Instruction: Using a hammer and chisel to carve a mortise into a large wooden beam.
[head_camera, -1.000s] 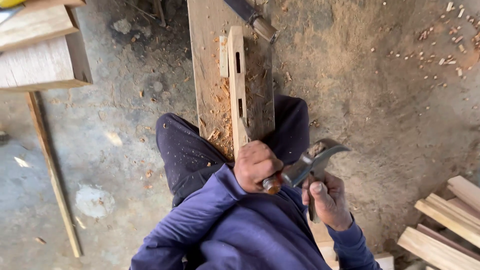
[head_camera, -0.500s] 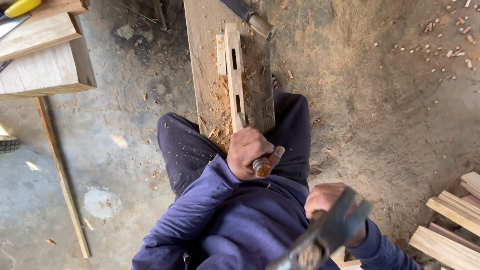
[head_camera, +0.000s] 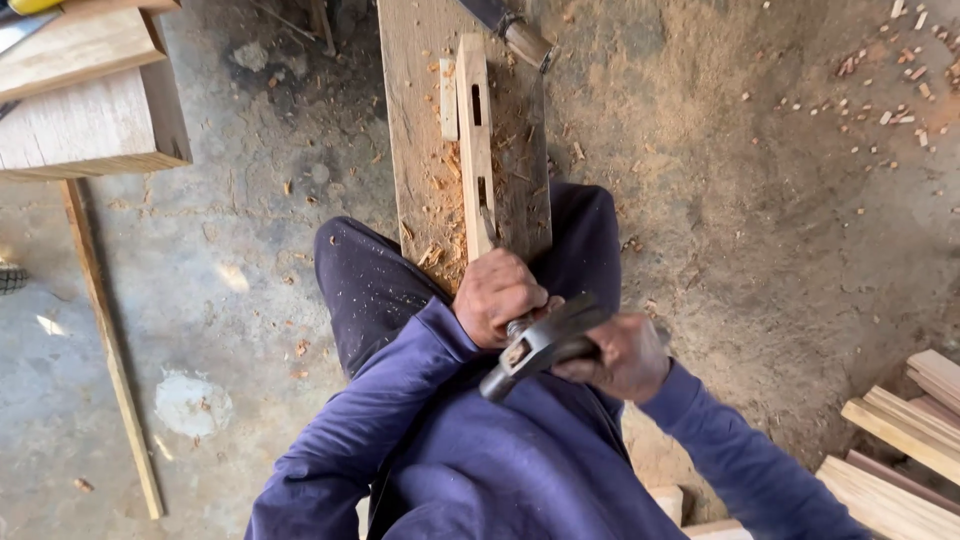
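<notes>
On a rough plank (head_camera: 420, 150), left hand (head_camera: 500, 295) grips chisel, right hand (head_camera: 620, 355) steel hammer (head_camera: 540, 345).

I'm looking down into a rough carpentry workshop. A wide plank (head_camera: 430, 130) with a mortised wooden rail (head_camera: 474, 150) runs toward twelve o'clock, shavings (head_camera: 440, 215) scattered over it. Sawdust covers the dirt floor (head_camera: 760, 200); cut timber (head_camera: 900, 450) is stacked at four o'clock, boards (head_camera: 85, 100) at ten.

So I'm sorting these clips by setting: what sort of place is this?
Most likely a small, rough woodworking shop. A person sits astride a plank with a slotted wooden piece on it, wood chips scattered about, cut timber stacked nearby, and a hammer in the right hand.
</notes>
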